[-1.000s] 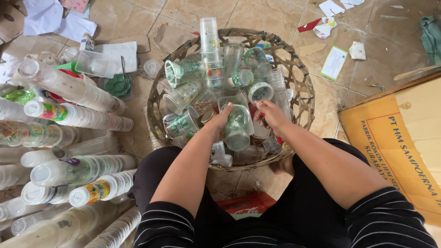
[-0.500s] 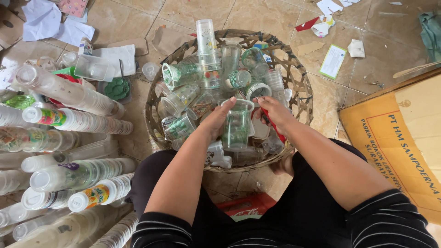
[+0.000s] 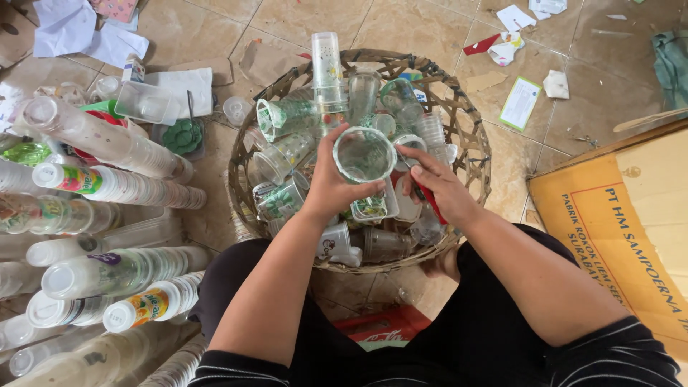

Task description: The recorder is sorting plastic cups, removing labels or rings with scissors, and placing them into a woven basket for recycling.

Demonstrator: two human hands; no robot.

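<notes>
Cup: clear plastic cup [image 3: 364, 154], now lifted above the basket [image 3: 474, 140] with its open mouth turned up toward the camera; half a second ago it sat lower, among the loose cups.
Left hand: left hand [image 3: 337, 188] wraps the cup's side from the left, fingers closed round it, carrying its weight; a second ago it was reaching down into the pile.
Right hand: right hand [image 3: 438, 185] touches the cup's right edge with its fingertips, and a red thing [image 3: 430, 202] shows under the palm; whether the hand clasps that thing I cannot tell. It sits slightly farther right than before.
Basket: woven, round, in front of the knees, full of loose clear cups, some with green print [image 3: 285, 118]; a tall nested stack [image 3: 327, 72] stands at its far side, unchanged.
Left side: long nested cup stacks [image 3: 115, 186] lie in rows on the tile floor, as before.
Right side: cardboard box [image 3: 616, 222] near the right knee, not moved.
Far: paper scraps [image 3: 521, 102] on the tiles.
Meaning: one cup has come out of the pile and is held free between both hands, so the picking-out step looks done for this cup; my judgement is that the sorted stacks have not yet gained it.
</notes>
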